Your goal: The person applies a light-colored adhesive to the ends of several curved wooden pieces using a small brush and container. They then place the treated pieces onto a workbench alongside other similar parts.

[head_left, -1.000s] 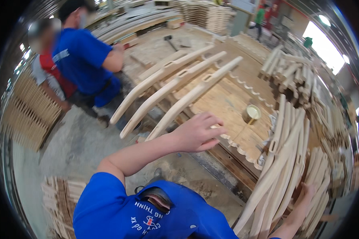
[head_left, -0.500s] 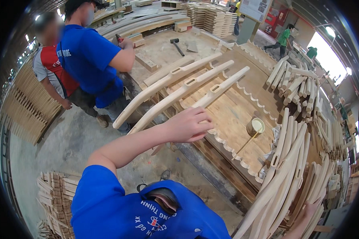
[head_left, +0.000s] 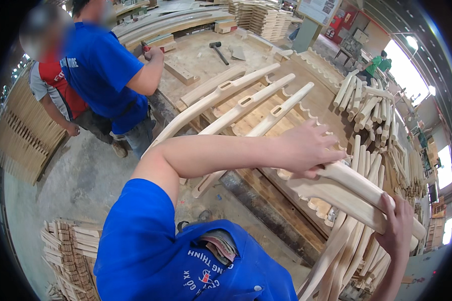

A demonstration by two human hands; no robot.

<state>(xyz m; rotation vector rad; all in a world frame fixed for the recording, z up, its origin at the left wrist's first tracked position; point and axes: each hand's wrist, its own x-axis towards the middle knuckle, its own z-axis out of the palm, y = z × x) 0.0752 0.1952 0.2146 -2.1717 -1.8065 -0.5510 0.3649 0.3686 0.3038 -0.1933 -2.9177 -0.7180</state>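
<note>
Bridging left hand (head_left: pixel 306 149) and right hand (head_left: pixel 398 220): wooden pieces (head_left: pixel 339 196).

Right of centre: two pale bars (head_left: pixel 354 195) in my grip, side by side, slanting down to the right. My left hand (head_left: pixel 309 148) is on their upper-left ends; my right hand (head_left: pixel 398 220) has its fingers wrapped over them near the lower-right ends. Beneath, lower right: a heap (head_left: pixel 346 251) of similar bars. Centre: three slotted rails (head_left: pixel 226 119) lie roughly parallel, spaced apart, partly behind my left forearm. Top centre: mallet (head_left: pixel 219 52) on the bench (head_left: pixel 198 55). Upper left: co-worker in blue (head_left: pixel 103 70), beside another in red and grey (head_left: pixel 60 83). Lower left: stacked wood (head_left: pixel 70 261).
</note>
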